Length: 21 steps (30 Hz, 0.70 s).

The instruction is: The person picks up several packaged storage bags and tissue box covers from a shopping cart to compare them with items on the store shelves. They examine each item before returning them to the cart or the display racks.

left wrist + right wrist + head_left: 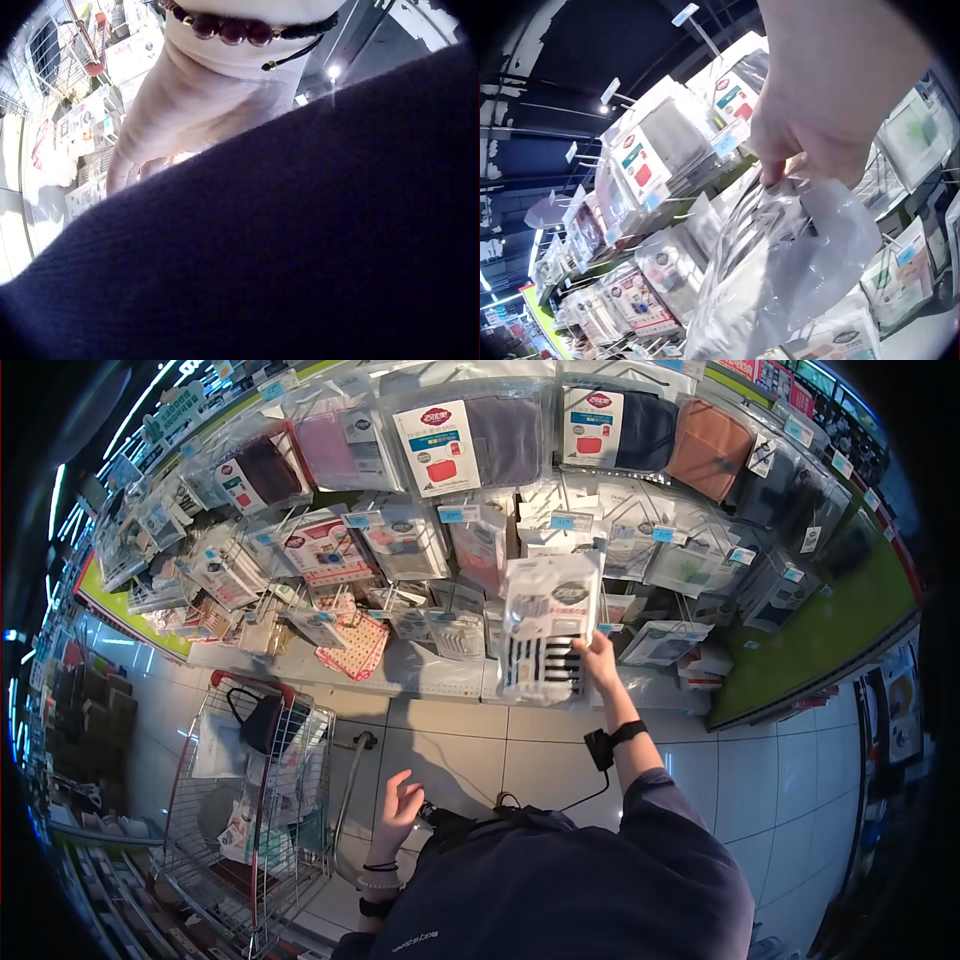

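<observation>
My right hand (598, 658) grips the right edge of a clear plastic package (553, 622) in front of the hanging shelf goods. The package has a white printed upper part and black and white stripes below. In the right wrist view the fingers pinch the crinkled clear bag (780, 262), whose printed face is mostly turned away. My left hand (400, 808) hangs near the body with loosely curled fingers and holds nothing. In the left wrist view the same hand (202, 105) shows above a dark sleeve that hides part of the fingers.
A wire shopping cart (250, 800) with a dark bag (270, 722) and other goods stands at the left. Ahead, packaged storage bags (470, 445) hang in rows on hooks with blue price tags. A green side panel (800, 650) closes the shelf at the right.
</observation>
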{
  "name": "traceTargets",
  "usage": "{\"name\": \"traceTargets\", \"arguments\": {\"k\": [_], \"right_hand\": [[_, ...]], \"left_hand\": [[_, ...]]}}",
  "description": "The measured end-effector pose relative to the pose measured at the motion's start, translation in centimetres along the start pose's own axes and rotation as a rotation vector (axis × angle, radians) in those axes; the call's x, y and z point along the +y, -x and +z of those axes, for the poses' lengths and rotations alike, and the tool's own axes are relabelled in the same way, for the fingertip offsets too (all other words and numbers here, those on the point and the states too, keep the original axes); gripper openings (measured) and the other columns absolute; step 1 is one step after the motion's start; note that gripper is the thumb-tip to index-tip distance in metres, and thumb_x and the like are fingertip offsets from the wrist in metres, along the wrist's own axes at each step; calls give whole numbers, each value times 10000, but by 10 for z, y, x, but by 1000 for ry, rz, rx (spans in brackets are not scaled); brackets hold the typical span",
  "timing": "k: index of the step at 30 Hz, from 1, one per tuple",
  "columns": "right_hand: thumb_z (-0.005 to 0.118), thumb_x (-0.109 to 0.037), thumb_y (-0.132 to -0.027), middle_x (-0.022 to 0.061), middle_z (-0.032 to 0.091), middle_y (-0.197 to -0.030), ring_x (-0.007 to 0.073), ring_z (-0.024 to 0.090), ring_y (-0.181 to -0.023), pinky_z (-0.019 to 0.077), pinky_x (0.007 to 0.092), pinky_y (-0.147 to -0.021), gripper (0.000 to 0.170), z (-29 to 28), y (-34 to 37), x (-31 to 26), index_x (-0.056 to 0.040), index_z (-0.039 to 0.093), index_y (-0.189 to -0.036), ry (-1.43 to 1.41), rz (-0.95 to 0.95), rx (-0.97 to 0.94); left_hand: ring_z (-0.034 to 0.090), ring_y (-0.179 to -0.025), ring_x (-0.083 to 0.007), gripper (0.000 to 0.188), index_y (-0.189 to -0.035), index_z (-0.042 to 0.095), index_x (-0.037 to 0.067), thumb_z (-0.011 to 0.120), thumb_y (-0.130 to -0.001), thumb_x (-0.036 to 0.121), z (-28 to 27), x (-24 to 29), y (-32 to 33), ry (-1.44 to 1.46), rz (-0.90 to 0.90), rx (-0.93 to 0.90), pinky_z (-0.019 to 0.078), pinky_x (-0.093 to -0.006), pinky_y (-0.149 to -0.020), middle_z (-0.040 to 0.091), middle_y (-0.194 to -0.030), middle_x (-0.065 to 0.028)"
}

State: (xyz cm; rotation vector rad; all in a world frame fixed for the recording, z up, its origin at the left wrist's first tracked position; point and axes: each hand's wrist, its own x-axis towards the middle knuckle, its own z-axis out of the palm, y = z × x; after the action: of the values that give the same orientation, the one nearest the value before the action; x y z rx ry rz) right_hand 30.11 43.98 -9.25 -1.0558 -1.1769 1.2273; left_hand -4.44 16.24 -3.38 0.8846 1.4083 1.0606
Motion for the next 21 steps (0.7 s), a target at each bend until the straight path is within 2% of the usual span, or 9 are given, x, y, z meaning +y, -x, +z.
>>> {"name": "traceTargets", "arguments": {"k": [2,5,9,14,21], "right_hand": [[568,-52,-786,28,591,-894,81,525,-813,404,226,-742,213,-18,-14,5,11,533,-987,30,-39,63],[564,-51,-791,27,591,-912,80,525,-820,400,224,-750,232,-31,-24,4,10,527,-1012,19,-77,62],[556,-39,-793,43,584,-955,99,525,-872,394,237,-796,268,-37,-35,3,12,509,-1051,-12,-68,57],[551,-22,-785,51,588,-944,108,538,-833,416,232,-741,273,-40,-55,16,18,511,-1051,95,-46,80],[579,-28,-761,63,603,-899,106,539,-806,411,234,-730,258,-33,-57,17,24,532,-1009,24,-56,88]], "left_hand": [[515,-885,-127,444,-1205,320,85,530,-815,53,1,1,6,-75,-57,78,420,-245,-772,530,-996,-114],[517,-877,-124,438,-1200,322,86,528,-815,49,1,-4,12,-59,-71,80,424,-242,-763,535,-966,-104],[516,-869,-122,442,-1203,315,87,527,-817,55,3,-3,13,-62,-90,42,425,-241,-754,533,-966,-104],[513,-844,-113,449,-1215,294,88,516,-826,66,8,8,13,-127,-79,28,425,-234,-742,532,-974,-107],[515,-838,-115,453,-1221,287,86,515,-830,83,4,-6,13,-115,-45,14,425,-240,-740,524,-989,-120]]}}
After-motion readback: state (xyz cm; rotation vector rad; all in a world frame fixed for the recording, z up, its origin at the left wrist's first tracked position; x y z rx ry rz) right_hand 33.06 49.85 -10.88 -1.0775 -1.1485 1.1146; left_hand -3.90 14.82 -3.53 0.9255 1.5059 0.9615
